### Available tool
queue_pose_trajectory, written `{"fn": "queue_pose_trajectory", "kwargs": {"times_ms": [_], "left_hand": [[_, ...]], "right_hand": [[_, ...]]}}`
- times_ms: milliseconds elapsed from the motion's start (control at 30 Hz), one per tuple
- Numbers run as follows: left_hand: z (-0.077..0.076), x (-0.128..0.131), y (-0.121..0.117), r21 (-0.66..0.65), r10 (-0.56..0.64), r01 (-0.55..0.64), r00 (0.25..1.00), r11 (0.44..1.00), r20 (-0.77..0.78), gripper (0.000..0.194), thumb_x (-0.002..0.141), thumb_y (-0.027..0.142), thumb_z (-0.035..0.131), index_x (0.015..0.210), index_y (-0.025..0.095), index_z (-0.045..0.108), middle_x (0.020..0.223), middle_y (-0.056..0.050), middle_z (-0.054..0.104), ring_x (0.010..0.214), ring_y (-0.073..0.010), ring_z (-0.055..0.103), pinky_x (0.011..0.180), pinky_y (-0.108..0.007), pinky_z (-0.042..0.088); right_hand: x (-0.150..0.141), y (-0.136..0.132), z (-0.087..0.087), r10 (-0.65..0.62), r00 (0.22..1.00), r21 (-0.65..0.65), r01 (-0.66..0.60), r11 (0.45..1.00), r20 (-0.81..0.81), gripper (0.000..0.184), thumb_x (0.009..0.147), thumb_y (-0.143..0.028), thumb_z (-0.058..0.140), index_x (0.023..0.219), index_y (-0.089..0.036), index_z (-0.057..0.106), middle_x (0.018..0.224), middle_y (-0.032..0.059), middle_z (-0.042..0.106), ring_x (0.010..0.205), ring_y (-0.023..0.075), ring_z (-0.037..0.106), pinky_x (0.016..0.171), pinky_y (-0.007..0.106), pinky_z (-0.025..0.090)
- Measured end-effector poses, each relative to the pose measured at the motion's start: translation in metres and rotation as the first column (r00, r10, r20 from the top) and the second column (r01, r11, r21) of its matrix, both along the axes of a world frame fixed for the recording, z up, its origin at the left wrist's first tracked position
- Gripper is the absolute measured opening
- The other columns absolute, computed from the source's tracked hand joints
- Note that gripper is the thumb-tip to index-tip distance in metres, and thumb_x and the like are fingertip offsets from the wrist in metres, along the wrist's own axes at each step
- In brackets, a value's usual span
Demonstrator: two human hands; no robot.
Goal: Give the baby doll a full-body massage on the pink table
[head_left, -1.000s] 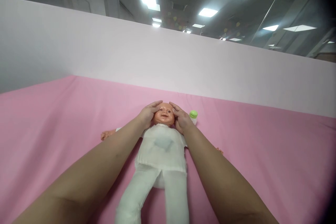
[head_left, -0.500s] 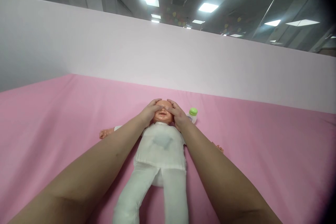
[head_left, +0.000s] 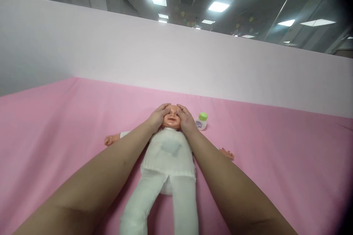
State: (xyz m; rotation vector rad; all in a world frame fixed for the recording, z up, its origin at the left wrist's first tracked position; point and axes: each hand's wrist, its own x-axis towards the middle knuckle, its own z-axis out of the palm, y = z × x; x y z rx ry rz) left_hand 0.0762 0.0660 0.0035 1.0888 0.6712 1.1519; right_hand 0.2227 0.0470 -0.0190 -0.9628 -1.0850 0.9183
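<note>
A baby doll (head_left: pixel 171 152) in white cloth clothes lies on its back, head away from me and arms spread. My left hand (head_left: pixel 159 117) cups the left side of its head, the fingers curved round the top and the thumb at the brow beside the eye. On the other side, my right hand (head_left: pixel 186 119) holds the head the same way, its thumb near the doll's other eye. Between the two hands the doll's nose and mouth show. A small clear bottle (head_left: pixel 201 123) with a green cap stands just right of my right hand.
A pink sheet (head_left: pixel 261 147) covers the surface under the doll, with soft folds in it. Behind rises a low white wall (head_left: pixel 165 58), topped by glass that mirrors or shows ceiling lights.
Both thumbs have slid outward from the middle of the doll's face toward its temples, baring the nose and part of the eyes. More of the bottle shows now.
</note>
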Motion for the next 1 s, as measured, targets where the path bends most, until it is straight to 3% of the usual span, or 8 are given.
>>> {"fn": "queue_pose_trajectory", "kwargs": {"times_ms": [100, 233, 400, 533, 667, 800, 900, 1000], "left_hand": [[-0.002, -0.003, 0.001, -0.024, -0.017, 0.018, 0.999, 1.0, 0.031, 0.053, 0.08, 0.025, 0.071, 0.131, 0.018, 0.062, 0.113, -0.012, 0.073, 0.095, -0.0242, 0.072, 0.088, -0.037, 0.058], [-0.003, -0.006, 0.001, -0.013, -0.026, 0.027, 0.999, 1.0, 0.046, 0.056, 0.079, 0.025, 0.069, 0.134, 0.017, 0.06, 0.115, -0.013, 0.073, 0.097, -0.0253, 0.072, 0.093, -0.041, 0.058], [-0.008, -0.006, 0.002, 0.057, -0.001, 0.001, 1.0, 0.998, -0.003, 0.06, 0.08, 0.031, 0.069, 0.137, 0.016, 0.06, 0.119, -0.014, 0.073, 0.103, -0.0267, 0.072, 0.098, -0.042, 0.056], [-0.011, -0.004, 0.0, 0.149, 0.062, -0.046, 0.992, 0.988, -0.107, 0.067, 0.083, 0.039, 0.066, 0.145, 0.014, 0.057, 0.128, -0.015, 0.072, 0.113, -0.0289, 0.07, 0.102, -0.043, 0.054], [-0.01, -0.01, -0.008, 0.296, 0.226, -0.147, 0.941, 0.944, -0.253, 0.059, 0.089, 0.05, 0.064, 0.138, 0.018, 0.066, 0.14, -0.012, 0.067, 0.134, -0.0306, 0.058, 0.118, -0.045, 0.04], [-0.006, -0.021, -0.018, 0.425, 0.378, -0.2, 0.838, 0.883, -0.392, 0.051, 0.092, 0.06, 0.061, 0.127, 0.026, 0.075, 0.144, -0.007, 0.065, 0.144, -0.032, 0.048, 0.125, -0.045, 0.026], [-0.001, -0.027, -0.022, 0.452, 0.392, -0.165, 0.789, 0.877, -0.473, 0.057, 0.089, 0.061, 0.064, 0.132, 0.025, 0.072, 0.143, -0.007, 0.066, 0.138, -0.0329, 0.054, 0.121, -0.043, 0.033], [0.004, -0.03, -0.023, 0.437, 0.303, -0.038, 0.775, 0.898, -0.555, 0.063, 0.084, 0.061, 0.069, 0.136, 0.025, 0.068, 0.134, -0.006, 0.072, 0.124, -0.0317, 0.065, 0.108, -0.039, 0.048]], "right_hand": [[0.001, 0.001, -0.007, 0.028, 0.999, 0.035, -0.027, 0.999, -0.015, 0.056, 0.088, -0.048, 0.057, 0.138, -0.022, 0.058, 0.132, 0.0073, 0.069, 0.117, 0.0261, 0.067, 0.101, 0.044, 0.055], [0.003, -0.001, -0.011, -0.009, 0.998, 0.083, 0.004, 0.997, 0.06, 0.056, 0.091, -0.052, 0.055, 0.138, -0.023, 0.06, 0.136, 0.0057, 0.068, 0.128, 0.026, 0.062, 0.109, 0.044, 0.05], [0.0, -0.01, -0.009, -0.141, 0.961, 0.105, 0.119, 0.987, 0.239, 0.055, 0.097, -0.053, 0.046, 0.141, -0.023, 0.06, 0.141, 0.0059, 0.065, 0.133, 0.0249, 0.058, 0.115, 0.042, 0.045], [0.001, -0.029, -0.004, -0.294, 0.862, 0.132, 0.263, 0.956, 0.414, 0.054, 0.102, -0.049, 0.036, 0.14, -0.019, 0.06, 0.145, 0.0103, 0.062, 0.134, 0.0259, 0.056, 0.116, 0.042, 0.041], [0.004, -0.048, 0.001, -0.41, 0.701, 0.184, 0.378, 0.907, 0.583, 0.049, 0.104, -0.048, 0.034, 0.125, -0.018, 0.067, 0.115, 0.0147, 0.074, 0.109, 0.0299, 0.066, 0.101, 0.045, 0.045], [0.008, -0.051, 0.004, -0.422, 0.602, 0.2, 0.401, 0.894, 0.678, 0.046, 0.104, -0.05, 0.036, 0.103, -0.018, 0.068, 0.082, 0.0097, 0.071, 0.08, 0.0258, 0.065, 0.08, 0.036, 0.047], [0.014, -0.048, 0.005, -0.384, 0.595, 0.181, 0.373, 0.91, 0.706, 0.05, 0.106, -0.053, 0.031, 0.104, -0.02, 0.067, 0.087, 0.0094, 0.073, 0.08, 0.0245, 0.065, 0.077, 0.034, 0.047], [0.019, -0.045, 0.006, -0.307, 0.616, 0.142, 0.303, 0.942, 0.725, 0.052, 0.103, -0.061, 0.036, 0.118, -0.021, 0.066, 0.108, 0.0101, 0.076, 0.097, 0.0252, 0.069, 0.085, 0.035, 0.05]]}}
